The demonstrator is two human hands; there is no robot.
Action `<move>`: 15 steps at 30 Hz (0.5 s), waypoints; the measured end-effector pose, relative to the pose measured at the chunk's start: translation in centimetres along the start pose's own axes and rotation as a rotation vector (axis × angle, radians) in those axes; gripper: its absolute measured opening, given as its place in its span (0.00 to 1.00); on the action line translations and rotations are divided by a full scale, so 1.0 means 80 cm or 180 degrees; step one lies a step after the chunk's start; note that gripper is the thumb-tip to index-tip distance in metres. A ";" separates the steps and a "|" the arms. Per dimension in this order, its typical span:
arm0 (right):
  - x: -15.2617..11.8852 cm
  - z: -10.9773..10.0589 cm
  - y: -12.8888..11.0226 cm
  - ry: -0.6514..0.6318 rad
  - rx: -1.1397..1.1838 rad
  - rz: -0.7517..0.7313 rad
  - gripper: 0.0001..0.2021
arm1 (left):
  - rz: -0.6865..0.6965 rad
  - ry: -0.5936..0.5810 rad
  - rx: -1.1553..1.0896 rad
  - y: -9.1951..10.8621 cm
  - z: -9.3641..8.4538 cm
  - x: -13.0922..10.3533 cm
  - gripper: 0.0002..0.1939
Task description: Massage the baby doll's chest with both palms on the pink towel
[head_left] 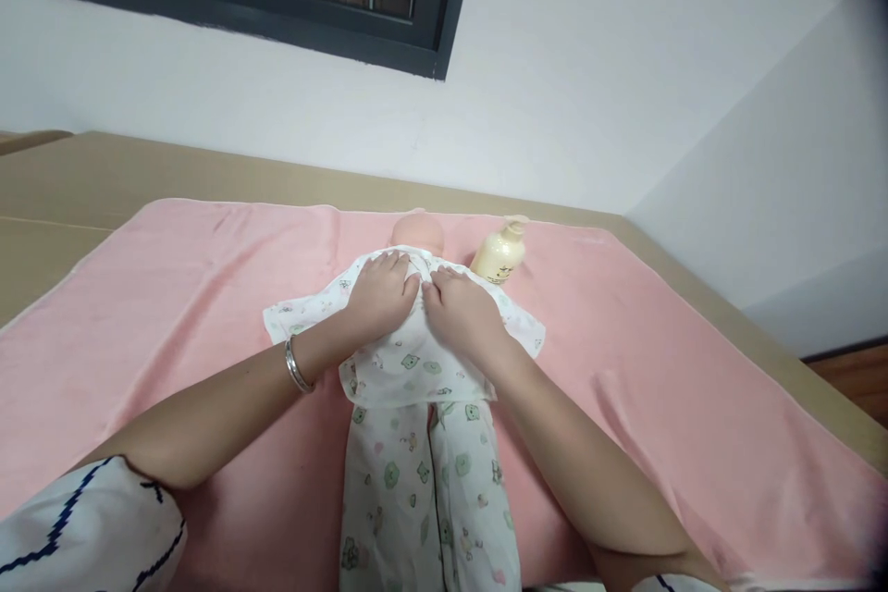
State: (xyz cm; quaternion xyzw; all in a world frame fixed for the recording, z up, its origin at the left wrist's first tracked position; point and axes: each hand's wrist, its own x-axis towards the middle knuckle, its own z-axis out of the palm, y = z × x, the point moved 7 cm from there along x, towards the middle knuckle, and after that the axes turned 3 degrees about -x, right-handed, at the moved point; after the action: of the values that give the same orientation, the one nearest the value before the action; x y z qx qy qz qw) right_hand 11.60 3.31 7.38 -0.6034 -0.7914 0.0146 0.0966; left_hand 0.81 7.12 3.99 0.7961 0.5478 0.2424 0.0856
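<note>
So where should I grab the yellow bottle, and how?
I'd wrap the right hand around the bottle's wide, round body, coming from its right side. The little white shirt is close on its left, but the right side looks free. The pump on top is small and narrow, so it's probably a poorer handle.
</note>
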 end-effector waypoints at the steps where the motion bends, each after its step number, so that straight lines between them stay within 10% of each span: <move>1: 0.005 0.003 0.006 -0.0019 0.0068 -0.0014 0.18 | -0.0032 0.0058 0.0068 0.003 0.002 -0.004 0.25; 8: 0.025 0.020 0.032 -0.0089 0.0136 -0.0010 0.23 | 0.0250 0.0150 0.0376 0.044 0.013 -0.044 0.26; 15: -0.004 0.006 -0.010 0.0004 -0.0162 -0.0087 0.19 | 0.0128 -0.0041 0.0067 0.017 0.002 -0.013 0.25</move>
State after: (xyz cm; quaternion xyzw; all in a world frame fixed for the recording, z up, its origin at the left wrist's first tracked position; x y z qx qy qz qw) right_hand 10.87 2.86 7.00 -0.5948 -0.7997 -0.0072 0.0819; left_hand 1.75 5.65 4.12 0.8094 0.5337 0.2331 0.0758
